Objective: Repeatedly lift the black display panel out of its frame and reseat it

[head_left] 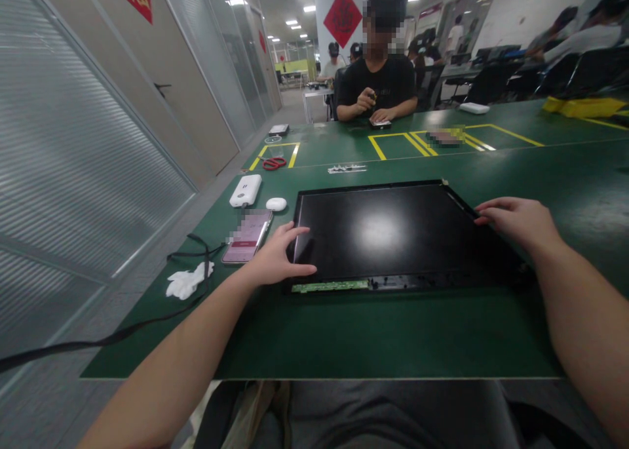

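Observation:
A large black display panel (393, 233) lies screen up on the green table, with a bright reflection in its middle. Along its near edge runs a narrow green circuit board (330, 286). My left hand (278, 255) is at the panel's left edge, thumb and forefinger spread apart over the border; its other fingers are partly hidden. On the opposite side, my right hand (523, 223) has thumb and fingertips closed together on the panel's right edge. A small pale piece (445, 183) shows at the far right corner.
Left of the panel are a phone (247, 236), a white power bank (246, 191), a white earbud case (276, 204), crumpled white tissue (189, 280) and a black strap (147, 321). Beyond lie red-handled scissors (274, 164) and thin strips (346, 169). A person (377, 85) works across the table.

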Demonstrator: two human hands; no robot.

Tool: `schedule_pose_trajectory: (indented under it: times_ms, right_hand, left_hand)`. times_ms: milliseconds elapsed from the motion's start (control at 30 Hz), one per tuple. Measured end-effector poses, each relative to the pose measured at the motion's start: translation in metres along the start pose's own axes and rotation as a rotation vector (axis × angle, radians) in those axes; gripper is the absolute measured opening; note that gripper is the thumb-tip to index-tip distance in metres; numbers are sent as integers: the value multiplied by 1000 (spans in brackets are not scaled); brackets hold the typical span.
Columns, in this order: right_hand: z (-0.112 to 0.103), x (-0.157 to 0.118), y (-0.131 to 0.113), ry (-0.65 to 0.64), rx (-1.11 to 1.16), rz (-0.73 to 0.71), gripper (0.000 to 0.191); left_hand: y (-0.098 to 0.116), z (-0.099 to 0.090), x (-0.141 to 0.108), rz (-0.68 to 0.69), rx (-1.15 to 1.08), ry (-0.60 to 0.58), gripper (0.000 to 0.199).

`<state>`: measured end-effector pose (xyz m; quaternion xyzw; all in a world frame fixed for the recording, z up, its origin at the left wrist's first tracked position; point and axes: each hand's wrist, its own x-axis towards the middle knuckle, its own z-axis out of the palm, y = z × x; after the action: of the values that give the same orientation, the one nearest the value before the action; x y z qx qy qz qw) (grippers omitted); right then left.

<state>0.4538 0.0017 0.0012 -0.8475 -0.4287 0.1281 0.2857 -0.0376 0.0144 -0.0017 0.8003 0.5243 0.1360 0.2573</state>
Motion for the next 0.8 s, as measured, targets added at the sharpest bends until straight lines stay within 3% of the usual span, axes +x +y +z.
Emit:
schedule_pose_trajectory:
  times_ms: [267,800]
  right_hand:
    - [0,0,0,-3,-4,1,30]
    - [-1,-3,-4,7,-94,-26,28]
  left_hand:
    - [3,-8,-5,26,42,-116,108]
    - [5,-10,-5,43,91,-75,105]
